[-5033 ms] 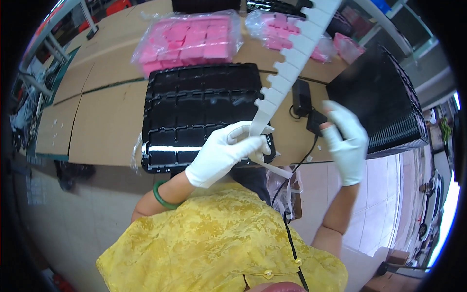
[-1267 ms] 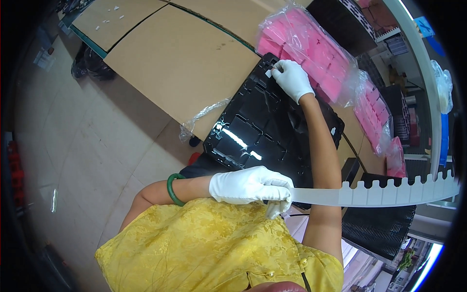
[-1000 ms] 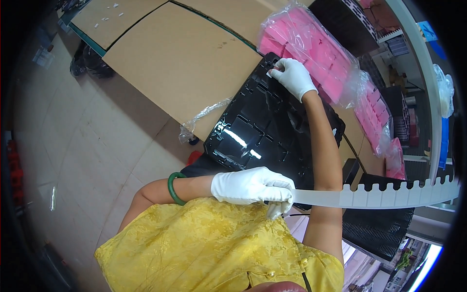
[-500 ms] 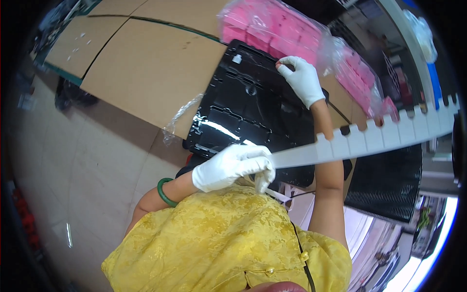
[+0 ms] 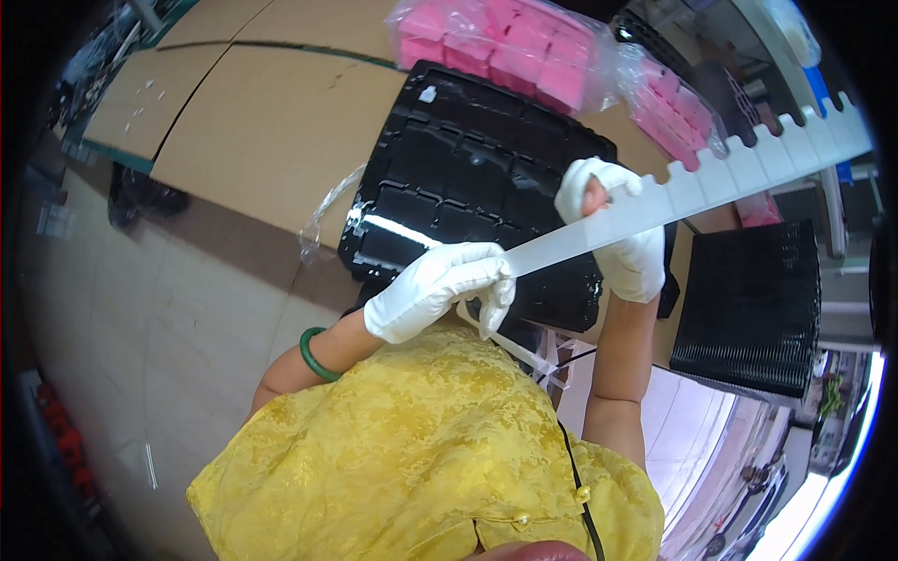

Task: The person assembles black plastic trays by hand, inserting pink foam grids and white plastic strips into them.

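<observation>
A long white notched strip (image 5: pixel 720 192) slants up to the right across the view, its teeth along the upper edge. My left hand (image 5: pixel 435 290), in a white glove with a green bangle at the wrist, is closed on its near end. My right hand (image 5: pixel 631 257), also gloved, is partly hidden by the strip. Its fingers curl at the notched edge, and one bare fingertip shows there; they appear to grip the strip. Beneath both hands lies a black moulded plastic tray (image 5: pixel 449 173). A small white piece (image 5: pixel 427 94) rests near the tray's far left corner.
Brown cardboard (image 5: pixel 281 140) covers the table at left, with small white scraps (image 5: pixel 140 113) on it. Pink blocks in clear plastic (image 5: pixel 505 47) sit behind the tray. A stack of black trays (image 5: pixel 748 309) stands at right. A twisted clear plastic strip (image 5: pixel 323 210) hangs over the table edge.
My right hand has come back from the tray's far side to the strip, its fingers now at the notched edge. The strip's far end has risen. My left hand keeps its hold.
</observation>
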Demonstrator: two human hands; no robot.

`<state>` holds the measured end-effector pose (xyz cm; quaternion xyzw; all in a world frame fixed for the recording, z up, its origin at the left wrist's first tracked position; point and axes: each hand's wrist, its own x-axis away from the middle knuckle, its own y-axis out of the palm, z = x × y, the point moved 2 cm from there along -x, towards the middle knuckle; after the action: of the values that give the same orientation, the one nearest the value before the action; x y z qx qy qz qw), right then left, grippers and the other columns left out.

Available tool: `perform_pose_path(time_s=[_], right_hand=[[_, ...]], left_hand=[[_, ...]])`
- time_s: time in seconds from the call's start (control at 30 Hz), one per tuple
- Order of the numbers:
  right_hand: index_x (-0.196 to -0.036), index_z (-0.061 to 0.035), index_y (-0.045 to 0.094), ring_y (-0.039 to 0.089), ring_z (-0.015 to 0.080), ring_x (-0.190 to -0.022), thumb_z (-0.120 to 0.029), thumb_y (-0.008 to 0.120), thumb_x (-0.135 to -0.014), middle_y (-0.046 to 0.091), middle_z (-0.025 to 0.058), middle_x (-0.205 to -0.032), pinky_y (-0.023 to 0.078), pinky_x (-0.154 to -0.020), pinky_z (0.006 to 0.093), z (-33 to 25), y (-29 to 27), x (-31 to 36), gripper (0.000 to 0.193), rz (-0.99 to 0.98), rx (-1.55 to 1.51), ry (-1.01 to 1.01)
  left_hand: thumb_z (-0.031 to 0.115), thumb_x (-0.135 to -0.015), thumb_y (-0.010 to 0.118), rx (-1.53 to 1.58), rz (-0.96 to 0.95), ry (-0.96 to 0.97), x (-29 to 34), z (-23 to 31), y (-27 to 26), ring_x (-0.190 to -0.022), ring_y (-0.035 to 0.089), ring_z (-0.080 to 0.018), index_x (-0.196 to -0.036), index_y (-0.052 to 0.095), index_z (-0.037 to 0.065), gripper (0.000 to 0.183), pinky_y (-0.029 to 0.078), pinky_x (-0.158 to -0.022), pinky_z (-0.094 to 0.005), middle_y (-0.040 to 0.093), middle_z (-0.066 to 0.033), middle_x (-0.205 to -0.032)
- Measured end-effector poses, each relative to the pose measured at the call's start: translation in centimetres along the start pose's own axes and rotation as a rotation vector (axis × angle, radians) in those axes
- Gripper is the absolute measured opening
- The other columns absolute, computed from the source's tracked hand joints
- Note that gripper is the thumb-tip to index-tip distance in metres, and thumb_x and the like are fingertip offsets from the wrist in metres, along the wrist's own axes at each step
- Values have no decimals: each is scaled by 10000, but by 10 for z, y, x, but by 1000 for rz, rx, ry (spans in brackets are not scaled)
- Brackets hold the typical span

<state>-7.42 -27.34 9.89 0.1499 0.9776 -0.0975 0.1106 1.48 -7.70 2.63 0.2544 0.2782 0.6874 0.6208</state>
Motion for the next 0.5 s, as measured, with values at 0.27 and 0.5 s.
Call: perform_pose_path(time_s=[0.27,0.5], right_hand=[[-991,0,720,618,93,-844,-127,752,-909,675,13,-915,491,-771,249,25,9,-5,154,139,284,294],[-934,-36,741,638,230,-785,-140,732,-875,687,111,-880,511,-742,331,67,107,-52,120,-382,739,95]], left_hand=[[148,-1066,528,-113,-178,105,29,-2,16,-749,678,-193,-1005,651,-22,218,538,-723,-324,690,-97,-843],[170,-1069,515,-278,-298,115,35,0,15,-736,685,-167,-977,659,-16,252,522,-709,-309,695,-81,-827]])
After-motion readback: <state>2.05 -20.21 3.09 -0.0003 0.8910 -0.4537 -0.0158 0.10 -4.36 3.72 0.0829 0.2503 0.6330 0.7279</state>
